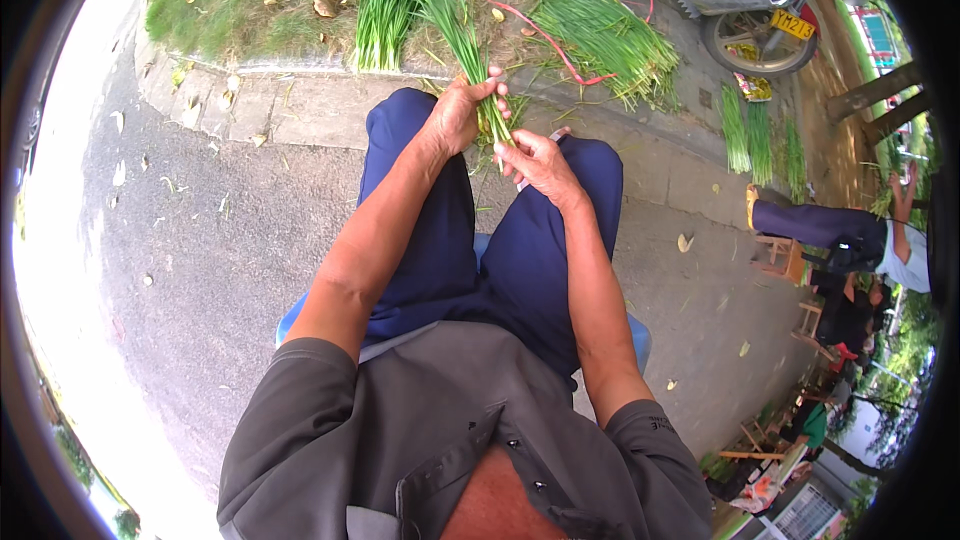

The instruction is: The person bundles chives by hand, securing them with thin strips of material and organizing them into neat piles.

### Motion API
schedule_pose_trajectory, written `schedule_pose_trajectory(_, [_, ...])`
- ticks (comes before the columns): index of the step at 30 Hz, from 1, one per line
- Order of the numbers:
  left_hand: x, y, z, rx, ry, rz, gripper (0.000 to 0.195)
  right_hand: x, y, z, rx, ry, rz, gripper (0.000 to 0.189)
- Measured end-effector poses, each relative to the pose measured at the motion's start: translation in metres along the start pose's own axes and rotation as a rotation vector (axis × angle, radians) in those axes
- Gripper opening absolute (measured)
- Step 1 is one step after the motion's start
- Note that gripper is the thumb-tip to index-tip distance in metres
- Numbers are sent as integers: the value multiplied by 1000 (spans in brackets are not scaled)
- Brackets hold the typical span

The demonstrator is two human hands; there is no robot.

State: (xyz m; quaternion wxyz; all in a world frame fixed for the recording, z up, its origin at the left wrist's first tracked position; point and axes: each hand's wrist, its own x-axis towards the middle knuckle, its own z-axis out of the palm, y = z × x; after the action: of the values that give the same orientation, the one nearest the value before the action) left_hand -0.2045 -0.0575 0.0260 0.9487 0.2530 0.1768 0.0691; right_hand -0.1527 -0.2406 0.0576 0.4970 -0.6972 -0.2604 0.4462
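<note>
My left hand point(459, 111) is closed around a bunch of long green stalks with pale ends, likely Chinese chives point(466, 45), above my knees. At the bunch's pale lower ends, my right hand point(534, 161) pinches some stalks between thumb and fingers. Beyond my left knee, a neat pile of the same greens point(384, 19) lies on the verge. A larger, looser heap of greens point(607, 37) rests on the paving at the upper right. A pink ribbon point(525, 19) trails between the two piles.
A parked motorcycle's wheel point(761, 37) stands at the upper right, near small bundles of greens point(759, 142). At right, a person in dark trousers point(817, 225) is beside a wooden stool point(784, 259), with other people further back. A stone kerb point(300, 109) runs before me; dry leaves are scattered around.
</note>
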Motion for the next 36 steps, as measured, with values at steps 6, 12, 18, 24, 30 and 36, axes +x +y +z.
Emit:
schedule_pose_trajectory(6, [2,-2,2,84,30,-28,20,6,8,4,-157,45,-41,30])
schedule_pose_trajectory(12, [1,0,5,72,60,-39,17,3,8,-3,-46,-29,-30,32])
schedule_pose_trajectory(18, [4,3,-6,59,18,-23,17,0,8,-17,432,36,-21,46])
schedule_pose_trajectory(24, [4,-1,-6,78,20,-7,16,3,11,-17,372,-21,29,39])
schedule_pose_trajectory(30, [3,0,-4,89,8,-18,16,2,2,-9,199,-51,5,33])
schedule_pose_trajectory(36, [3,-7,-1,100,-45,-67,17,11,9,-3,83,-84,47,35])
